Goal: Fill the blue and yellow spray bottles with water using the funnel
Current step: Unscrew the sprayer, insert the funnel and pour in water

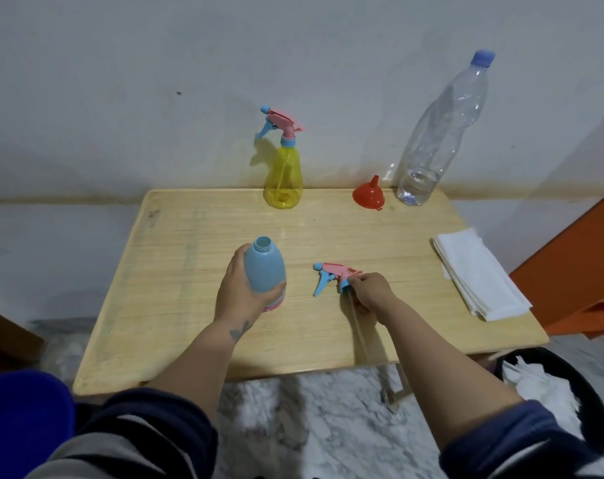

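The blue spray bottle (264, 267) stands uncapped on the wooden table (190, 288), its neck open, and my left hand (236, 288) grips its body. Its pink and blue spray head (333, 274) lies on the table to the right, with my right hand (369, 293) holding it at the collar; its dip tube runs back under that hand. The yellow spray bottle (282, 174) stands at the table's far edge with its spray head on. A red funnel (369, 195) rests upside down to its right, beside a clear water bottle (439, 133) with a little water at the bottom.
Folded white cloths (477, 274) lie at the table's right edge. A dark bin with white paper (549, 385) sits on the floor at lower right. A wall rises right behind the table. An orange panel (587, 271) stands to the right.
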Available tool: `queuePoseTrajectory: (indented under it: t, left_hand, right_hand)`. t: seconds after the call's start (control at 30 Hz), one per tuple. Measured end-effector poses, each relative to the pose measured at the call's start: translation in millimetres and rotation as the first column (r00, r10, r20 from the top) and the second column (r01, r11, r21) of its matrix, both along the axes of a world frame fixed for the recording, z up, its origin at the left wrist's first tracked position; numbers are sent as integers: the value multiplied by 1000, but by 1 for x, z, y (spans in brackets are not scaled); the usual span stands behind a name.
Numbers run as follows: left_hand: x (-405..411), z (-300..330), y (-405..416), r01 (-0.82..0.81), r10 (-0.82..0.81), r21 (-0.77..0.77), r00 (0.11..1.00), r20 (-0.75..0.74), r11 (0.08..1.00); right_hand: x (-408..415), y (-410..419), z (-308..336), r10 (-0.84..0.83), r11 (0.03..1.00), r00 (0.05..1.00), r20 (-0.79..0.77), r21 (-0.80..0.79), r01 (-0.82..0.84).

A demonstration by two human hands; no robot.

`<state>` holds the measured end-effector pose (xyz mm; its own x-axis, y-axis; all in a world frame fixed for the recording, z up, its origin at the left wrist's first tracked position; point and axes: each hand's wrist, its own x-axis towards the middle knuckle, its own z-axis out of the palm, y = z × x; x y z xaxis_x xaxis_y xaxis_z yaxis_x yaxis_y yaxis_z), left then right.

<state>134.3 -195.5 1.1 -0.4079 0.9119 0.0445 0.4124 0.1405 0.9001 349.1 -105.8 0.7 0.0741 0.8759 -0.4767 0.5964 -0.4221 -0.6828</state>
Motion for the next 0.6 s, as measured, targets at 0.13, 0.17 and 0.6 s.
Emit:
queuePoseTrajectory:
  t: [0.13,0.17,0.6]
  left_hand:
    - [0,-3,0,-11,12,-13,999,35,1000]
    - [0,-3,0,-13,14,-15,999,42,1000]
    - [36,13,36,-181,181,-12,981,73,983]
  right_hand:
    - [6,11,8,44,999,994,96,6,-45]
    - [8,17,10,61,997,991,115,35,-65]
    - [33,123,23,113,941,988,105,309,-140]
